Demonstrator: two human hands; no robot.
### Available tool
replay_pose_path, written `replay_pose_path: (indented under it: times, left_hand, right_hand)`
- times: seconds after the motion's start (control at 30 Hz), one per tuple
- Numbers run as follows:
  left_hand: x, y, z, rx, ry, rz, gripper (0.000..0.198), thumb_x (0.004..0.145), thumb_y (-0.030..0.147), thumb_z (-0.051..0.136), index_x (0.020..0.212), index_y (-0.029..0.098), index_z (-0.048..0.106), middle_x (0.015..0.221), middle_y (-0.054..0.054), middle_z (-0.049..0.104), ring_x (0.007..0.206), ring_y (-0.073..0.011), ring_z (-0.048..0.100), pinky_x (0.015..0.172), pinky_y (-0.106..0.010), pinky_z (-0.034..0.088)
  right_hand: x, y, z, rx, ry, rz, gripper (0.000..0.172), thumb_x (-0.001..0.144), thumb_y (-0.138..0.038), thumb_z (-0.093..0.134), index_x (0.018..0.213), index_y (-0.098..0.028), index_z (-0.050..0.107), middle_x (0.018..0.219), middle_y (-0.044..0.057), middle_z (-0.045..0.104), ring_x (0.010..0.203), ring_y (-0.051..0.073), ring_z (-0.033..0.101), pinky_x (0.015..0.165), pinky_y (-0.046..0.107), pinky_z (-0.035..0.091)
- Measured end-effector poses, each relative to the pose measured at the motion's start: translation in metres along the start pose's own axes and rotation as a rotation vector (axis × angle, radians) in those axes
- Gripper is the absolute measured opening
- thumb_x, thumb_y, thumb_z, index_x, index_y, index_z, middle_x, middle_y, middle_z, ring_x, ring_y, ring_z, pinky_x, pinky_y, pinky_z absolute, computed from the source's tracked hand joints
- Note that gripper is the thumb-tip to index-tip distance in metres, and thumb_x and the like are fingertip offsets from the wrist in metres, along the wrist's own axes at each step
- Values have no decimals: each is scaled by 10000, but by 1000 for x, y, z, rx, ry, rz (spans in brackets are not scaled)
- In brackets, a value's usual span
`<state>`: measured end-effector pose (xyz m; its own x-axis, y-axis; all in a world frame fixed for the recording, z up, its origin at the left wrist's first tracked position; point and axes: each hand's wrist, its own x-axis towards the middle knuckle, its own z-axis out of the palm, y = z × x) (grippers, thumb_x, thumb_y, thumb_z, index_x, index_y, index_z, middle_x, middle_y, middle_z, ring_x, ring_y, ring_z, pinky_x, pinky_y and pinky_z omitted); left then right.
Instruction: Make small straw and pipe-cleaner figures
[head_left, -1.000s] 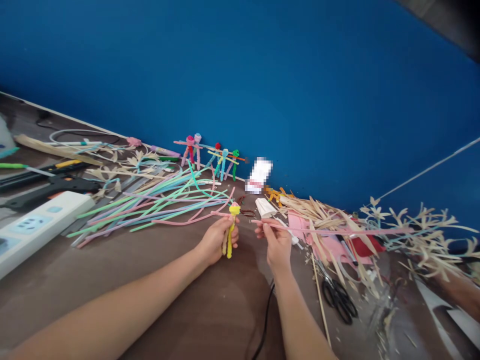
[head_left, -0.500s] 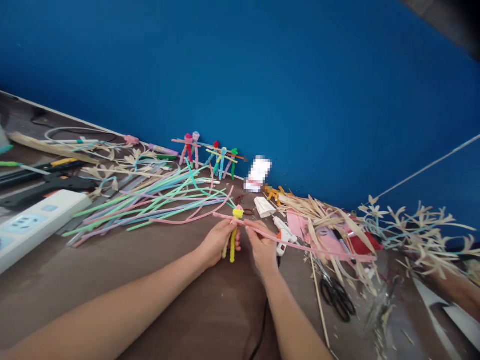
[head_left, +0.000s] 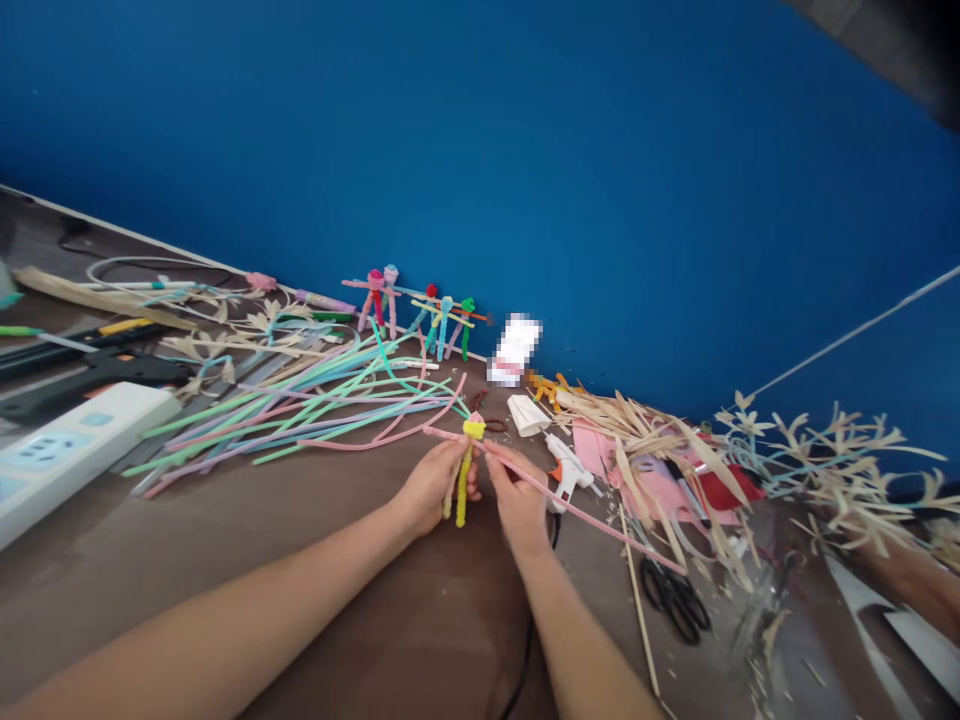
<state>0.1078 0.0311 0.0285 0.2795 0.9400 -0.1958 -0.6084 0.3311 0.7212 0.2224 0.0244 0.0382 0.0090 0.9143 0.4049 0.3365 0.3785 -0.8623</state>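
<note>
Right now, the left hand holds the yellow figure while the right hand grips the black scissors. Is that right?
Not quite: the right hand grips a pink fuzzy stem, as the head view shows; the black scissors lie on the table. The left hand does hold the yellow figure.

Fuzzy yellow figure point(head_left: 473, 430) near upright, apparently pink-topped; long pink stem point(head_left: 600, 524) slanting down rightward.

Pastel overload on a brown tabletop point(head_left: 427, 630)
Yellow-and-pink pipe-cleaner doll point(head_left: 473, 428), pink pipe cleaner point(head_left: 592, 517), mint-lilac-pink pipe-cleaner pile point(head_left: 322, 400), white-and-orange glue gun point(head_left: 573, 468), black-handled scissors point(head_left: 667, 583), plus one seriously blue wall point(head_left: 480, 150).
</note>
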Motion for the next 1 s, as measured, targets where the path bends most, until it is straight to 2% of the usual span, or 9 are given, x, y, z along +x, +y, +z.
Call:
replay_pose_path:
  times: [0.27, 0.4, 0.57, 0.77, 1.0]
  left_hand:
    - [-3, 4, 3, 54, 53, 8, 261, 735, 428, 468, 694, 171, 445, 434, 60, 412, 362, -64, 375, 367, -172, 340]
    - [-3, 4, 3, 45, 24, 15, 260, 750, 421, 451, 680, 172, 441, 431, 58, 403, 354, -56, 343, 348, -159, 299]
    - [-1, 3, -2, -47, -46, -8, 229, 764, 378, 453, 678, 165, 450, 442, 51, 410, 375, -58, 361, 370, -166, 326]
    - [-1, 2, -2, -53, -71, -34, 227, 772, 380, 437, 708, 164, 461, 458, 46, 421, 367, -62, 362, 349, -174, 347]
    - [-2, 0, 0, -4, -53, 55, 200, 759, 357, 454, 734, 159, 468, 505, 35, 449, 410, -73, 406, 362, -193, 408]
  right_hand:
    - [-1, -1, 1, -5, 29, -11, 156, 743, -214, 525, 847, -163, 630, 787, 38, 647, 704, 144, 581, 637, 252, 470]
    - [-1, 0, 2, -5, 43, -3, 141, 749, -210, 514, 813, -163, 630, 710, 18, 627, 595, 115, 544, 548, 220, 448]
    - [-3, 4, 5, 61, 45, 8, 147, 751, -218, 510, 813, -160, 630, 660, 4, 609, 470, 80, 470, 456, 198, 409]
    - [-3, 3, 5, 56, 54, 25, 163, 754, -229, 505, 826, -156, 632, 677, 12, 609, 464, 80, 464, 445, 201, 408]
    - [-2, 3, 4, 28, 76, 45, 163, 755, -239, 502, 803, -152, 631, 697, 22, 621, 490, 96, 498, 436, 205, 418]
